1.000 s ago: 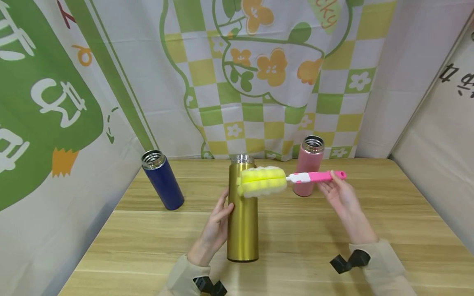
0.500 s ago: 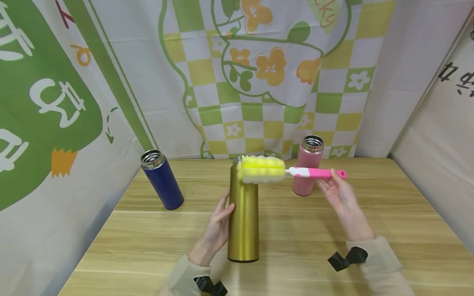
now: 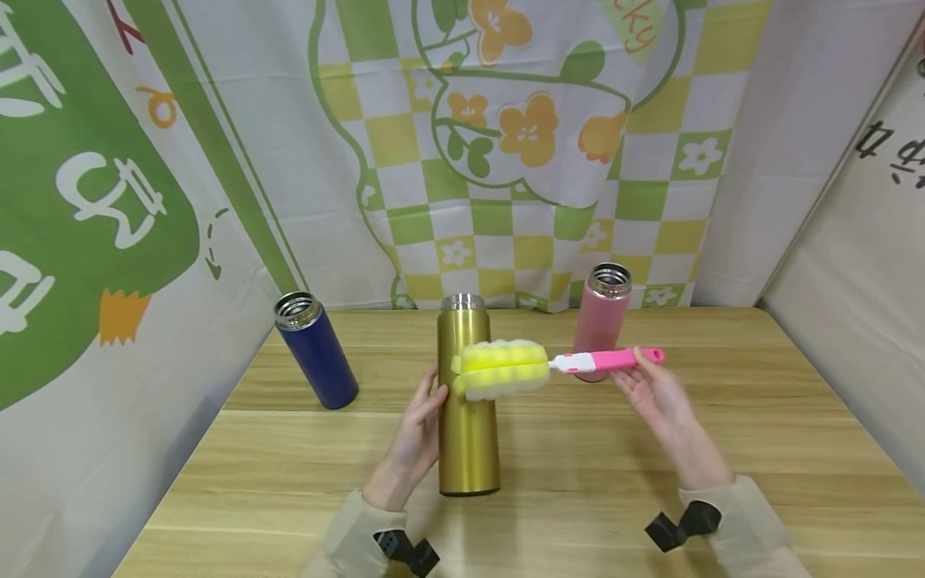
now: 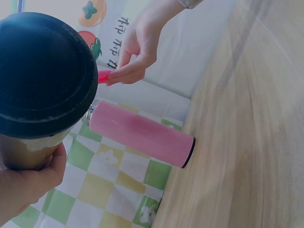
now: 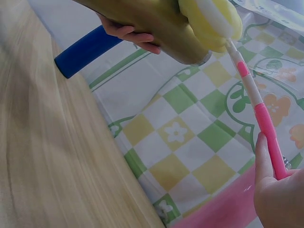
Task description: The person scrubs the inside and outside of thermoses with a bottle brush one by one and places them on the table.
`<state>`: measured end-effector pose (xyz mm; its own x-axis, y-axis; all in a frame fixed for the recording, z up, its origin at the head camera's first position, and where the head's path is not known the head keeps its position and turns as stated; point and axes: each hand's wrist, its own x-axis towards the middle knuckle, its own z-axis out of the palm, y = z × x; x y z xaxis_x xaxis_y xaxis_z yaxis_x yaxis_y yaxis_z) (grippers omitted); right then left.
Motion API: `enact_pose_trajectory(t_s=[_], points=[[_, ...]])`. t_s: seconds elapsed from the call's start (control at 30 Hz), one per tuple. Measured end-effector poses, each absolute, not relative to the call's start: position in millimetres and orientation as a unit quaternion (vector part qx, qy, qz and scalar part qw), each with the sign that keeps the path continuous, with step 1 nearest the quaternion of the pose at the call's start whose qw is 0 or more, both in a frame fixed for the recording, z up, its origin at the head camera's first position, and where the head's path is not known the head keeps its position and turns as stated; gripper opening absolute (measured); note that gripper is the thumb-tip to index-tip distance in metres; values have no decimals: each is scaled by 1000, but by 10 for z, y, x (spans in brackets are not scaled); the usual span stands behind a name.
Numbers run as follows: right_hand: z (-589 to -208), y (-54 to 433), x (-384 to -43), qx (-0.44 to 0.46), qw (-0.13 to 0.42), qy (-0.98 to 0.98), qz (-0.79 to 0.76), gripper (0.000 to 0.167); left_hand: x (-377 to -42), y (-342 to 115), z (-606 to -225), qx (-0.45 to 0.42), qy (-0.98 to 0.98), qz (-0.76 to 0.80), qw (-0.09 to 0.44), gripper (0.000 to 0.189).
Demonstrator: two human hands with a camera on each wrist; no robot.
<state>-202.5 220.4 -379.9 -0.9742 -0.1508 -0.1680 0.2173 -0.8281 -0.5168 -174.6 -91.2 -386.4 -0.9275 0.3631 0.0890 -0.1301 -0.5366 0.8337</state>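
Observation:
My left hand [image 3: 413,437] grips a tall gold thermos bottle [image 3: 468,449] by its left side, its steel mouth uncapped. In the left wrist view the bottle's dark base [image 4: 45,76] faces the camera, raised off the table. My right hand [image 3: 661,401] pinches the pink end of a bottle brush [image 3: 614,359], which has a white and pink handle and a yellow-and-white sponge head [image 3: 502,369]. The brush lies level, its sponge head right at the gold bottle's side, as the right wrist view also shows for the sponge [image 5: 213,21].
An uncapped blue bottle [image 3: 318,353] stands at the left on the wooden table [image 3: 289,490]. Behind the brush handle stands an uncapped pink bottle [image 3: 601,317]. A printed curtain [image 3: 462,225] hangs along the table's back edge.
The brush rose along the gold bottle toward its mouth, then came back down and slightly left. The gold bottle has shifted slightly left and up with my left hand.

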Motion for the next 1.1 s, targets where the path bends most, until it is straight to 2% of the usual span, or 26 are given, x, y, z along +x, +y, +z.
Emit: enact_pose_trajectory(t_s=[0.77, 1.1], points=[[-3969, 2251, -1827, 25, 135, 347, -928, 24, -1871, -988, -3752, 113, 447, 882, 97, 38], [-4028, 2395, -1792, -44, 99, 342, -933, 29, -1874, -1003, -3707, 74, 450, 887, 78, 54]])
